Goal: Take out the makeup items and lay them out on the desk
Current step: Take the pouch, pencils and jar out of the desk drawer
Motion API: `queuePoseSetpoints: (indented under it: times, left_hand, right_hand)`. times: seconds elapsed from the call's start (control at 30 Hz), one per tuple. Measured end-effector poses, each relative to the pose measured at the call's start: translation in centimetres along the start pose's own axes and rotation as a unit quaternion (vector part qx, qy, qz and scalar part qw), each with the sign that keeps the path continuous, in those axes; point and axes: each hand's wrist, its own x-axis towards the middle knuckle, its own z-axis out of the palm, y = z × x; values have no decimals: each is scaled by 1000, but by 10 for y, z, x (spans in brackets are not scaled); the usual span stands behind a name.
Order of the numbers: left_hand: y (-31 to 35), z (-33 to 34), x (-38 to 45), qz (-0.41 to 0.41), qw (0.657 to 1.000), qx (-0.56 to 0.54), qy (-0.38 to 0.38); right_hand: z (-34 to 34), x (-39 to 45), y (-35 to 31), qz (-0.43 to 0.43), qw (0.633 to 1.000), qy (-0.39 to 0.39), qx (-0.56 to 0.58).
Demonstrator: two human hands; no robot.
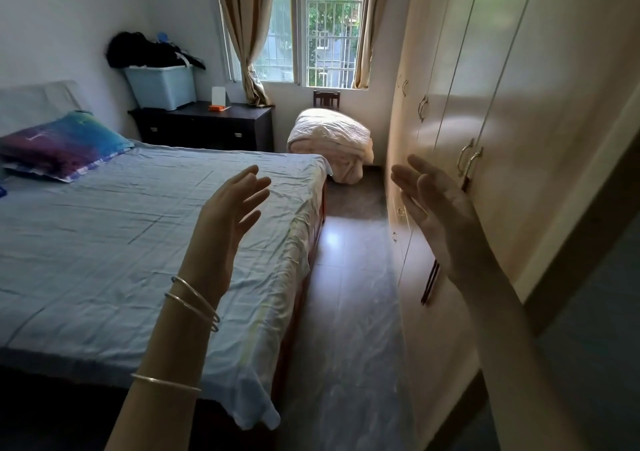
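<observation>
My left hand [228, 218] is raised in front of me over the corner of the bed, fingers straight and spread, holding nothing; silver bangles ring its wrist. My right hand [440, 215] is also raised, palm facing left, fingers straight, empty, close to the wardrobe doors. A dark desk [207, 123] with drawers stands against the far wall under the window. On it sit a small orange item [219, 107] and a white card-like stand [219, 97]. No makeup items can be made out.
A bed [138, 236] with a blue sheet and a colourful pillow [62, 144] fills the left. A blue storage bin [161, 85] with dark clothes stands on the desk. A folded quilt [330, 142] lies on a chair by the window. A cream wardrobe [502, 104] lines the right, with a narrow floor aisle [346, 295].
</observation>
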Motion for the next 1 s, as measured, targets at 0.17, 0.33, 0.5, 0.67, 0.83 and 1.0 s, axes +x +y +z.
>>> queuePoseSetpoints:
  times: [0.17, 0.33, 0.5, 0.67, 0.83, 1.0]
  left_hand:
    - [-19, 2, 77, -2, 1000, 2, -1]
    - [-33, 7, 156, 1, 1000, 16, -12]
    - [-50, 12, 223, -13, 1000, 22, -2]
    - [-76, 22, 283, -26, 999, 29, -10]
    - [-105, 40, 346, -31, 999, 24, -9]
    - [-127, 79, 422, -33, 999, 28, 0]
  right_hand:
    - [1, 72, 33, 7, 1000, -21, -16]
    - [-1, 144, 63, 1, 1000, -27, -7]
    - [-9, 203, 96, 26, 999, -19, -6]
    - [-24, 258, 130, 32, 999, -7, 0]
    - [-48, 317, 173, 36, 999, -13, 1]
    - [-89, 396, 199, 29, 999, -23, 13]
